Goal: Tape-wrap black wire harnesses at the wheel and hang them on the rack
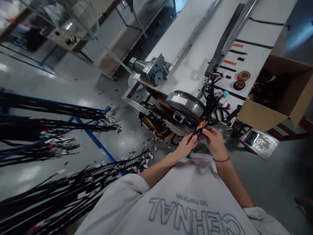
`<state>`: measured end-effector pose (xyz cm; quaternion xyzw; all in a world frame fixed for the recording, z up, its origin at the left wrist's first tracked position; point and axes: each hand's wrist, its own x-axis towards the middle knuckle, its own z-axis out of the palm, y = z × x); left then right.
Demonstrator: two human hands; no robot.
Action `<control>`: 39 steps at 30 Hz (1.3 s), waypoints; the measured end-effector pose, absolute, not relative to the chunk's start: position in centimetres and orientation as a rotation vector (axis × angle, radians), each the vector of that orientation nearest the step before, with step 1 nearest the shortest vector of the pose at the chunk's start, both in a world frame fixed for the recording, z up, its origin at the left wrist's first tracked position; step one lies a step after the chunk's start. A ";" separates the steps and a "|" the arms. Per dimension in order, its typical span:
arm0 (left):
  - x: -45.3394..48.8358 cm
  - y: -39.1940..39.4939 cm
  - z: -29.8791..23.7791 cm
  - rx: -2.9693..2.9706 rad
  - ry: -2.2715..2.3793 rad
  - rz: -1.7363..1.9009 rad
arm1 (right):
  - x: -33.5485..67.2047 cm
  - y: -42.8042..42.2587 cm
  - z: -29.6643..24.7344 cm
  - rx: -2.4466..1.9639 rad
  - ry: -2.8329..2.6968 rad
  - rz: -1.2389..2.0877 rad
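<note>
Close to my body at the table's near end, my left hand [187, 145] and my right hand [215, 141] are both closed on a wire harness [202, 124]. Yellow, red and black wires show between my fingers, partly bound in black. From there the harness runs up to a black bundle with white, blue and red connectors [223, 98] lying on the white table [193, 39]. A dark round reel [184, 101] with a white label sits just left of the wires. My fingertips hide the gripped part of the harness.
Red and black tape rolls [244, 75] lie on the table beside short tape strips [230, 62]. An open cardboard box [264, 112] stands at the right, near a metal stool [265, 143]. Several harness bundles [61, 192] hang on a blue rack [95, 143] at left. A motor [140, 65] sits at the table corner.
</note>
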<state>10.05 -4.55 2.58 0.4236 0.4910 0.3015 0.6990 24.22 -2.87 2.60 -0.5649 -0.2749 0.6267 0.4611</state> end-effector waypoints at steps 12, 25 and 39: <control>10.0 -3.0 3.1 0.831 1.020 0.624 | 26.4 -1.5 3.4 -1.305 -1.067 1.807; 12.0 -3.4 4.4 0.980 1.117 0.519 | 27.4 -1.0 1.3 -1.477 -0.955 1.469; 13.2 -1.6 4.1 0.962 0.967 0.420 | 29.8 4.4 2.7 -1.018 -0.470 2.039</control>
